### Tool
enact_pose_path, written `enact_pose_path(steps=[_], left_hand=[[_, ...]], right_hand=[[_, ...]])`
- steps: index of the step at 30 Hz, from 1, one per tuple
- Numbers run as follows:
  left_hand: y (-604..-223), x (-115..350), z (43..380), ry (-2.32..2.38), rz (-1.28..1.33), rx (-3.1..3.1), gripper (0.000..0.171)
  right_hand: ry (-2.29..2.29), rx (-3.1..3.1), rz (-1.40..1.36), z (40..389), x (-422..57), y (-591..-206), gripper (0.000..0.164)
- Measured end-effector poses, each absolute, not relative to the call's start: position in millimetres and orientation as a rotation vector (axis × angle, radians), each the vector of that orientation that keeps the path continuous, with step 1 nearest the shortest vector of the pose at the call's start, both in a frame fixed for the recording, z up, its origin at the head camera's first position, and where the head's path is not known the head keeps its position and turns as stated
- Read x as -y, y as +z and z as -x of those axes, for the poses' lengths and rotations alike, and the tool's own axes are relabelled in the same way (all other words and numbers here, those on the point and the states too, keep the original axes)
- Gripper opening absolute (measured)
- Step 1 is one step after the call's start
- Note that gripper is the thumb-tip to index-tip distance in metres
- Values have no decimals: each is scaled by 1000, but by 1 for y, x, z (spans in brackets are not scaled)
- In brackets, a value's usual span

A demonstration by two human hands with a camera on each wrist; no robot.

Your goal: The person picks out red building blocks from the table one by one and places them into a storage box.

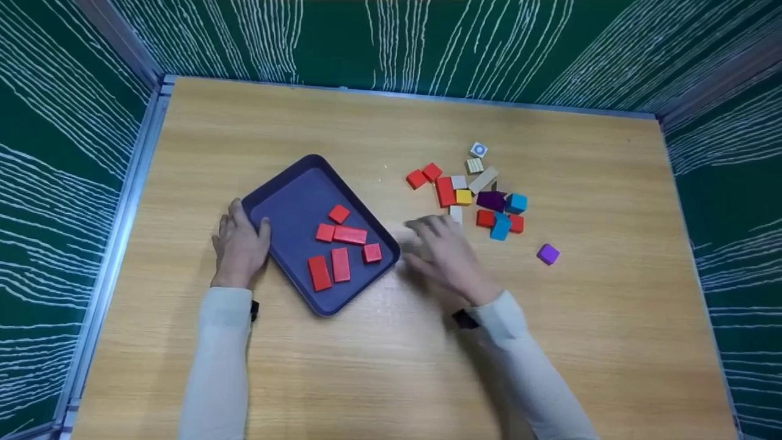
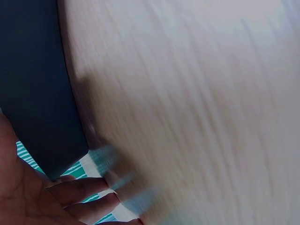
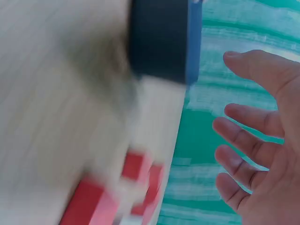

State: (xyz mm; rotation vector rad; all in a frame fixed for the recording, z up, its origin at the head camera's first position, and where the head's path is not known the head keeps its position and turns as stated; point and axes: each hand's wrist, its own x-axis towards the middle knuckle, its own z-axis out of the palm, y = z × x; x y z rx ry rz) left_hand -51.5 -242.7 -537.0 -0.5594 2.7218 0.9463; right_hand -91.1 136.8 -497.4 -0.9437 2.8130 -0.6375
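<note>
A dark blue-purple tray (image 1: 290, 201) lies turned at an angle on the table, holding several red blocks (image 1: 340, 264). My left hand (image 1: 240, 250) touches its left corner, the thumb at the rim and the straight fingers (image 2: 79, 190) outside the tray wall (image 2: 35, 84). To the tray's right, my right hand (image 1: 449, 253) hovers over the table, blurred. Its fingers (image 3: 246, 136) are spread and slightly bent, with nothing between them. Just beyond it lie loose blocks, among them a red block (image 1: 446, 192), a yellow block (image 1: 464, 197) and a white block (image 1: 456, 214).
A purple cube (image 1: 548, 253) lies apart at the right. Blue blocks (image 1: 500, 226) and a dark purple block (image 1: 491, 200) sit in the loose cluster; a patterned cube (image 1: 478, 150) is at its far end. Green walls (image 1: 342, 43) with white streaks enclose the wooden table (image 1: 611, 342).
</note>
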Motion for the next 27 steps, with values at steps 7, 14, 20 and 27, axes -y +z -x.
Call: enact_pose_path(steps=[7,14,20,27], left_hand=[[-537,243,51,938,561,-2684,80],[-537,243,53,937,571,-2671,81],[-536,242,53,943,570,-2663,80],[-535,242,52,945,567,-2672,81]], right_hand=[[-672,-2909,899,84,-197,-512,61],[-642,-2913,765,78,-216,-520,59],[-492,-2917,739,75,-217,-530,54],[-427,-2917,743,74,-215,-536,44]])
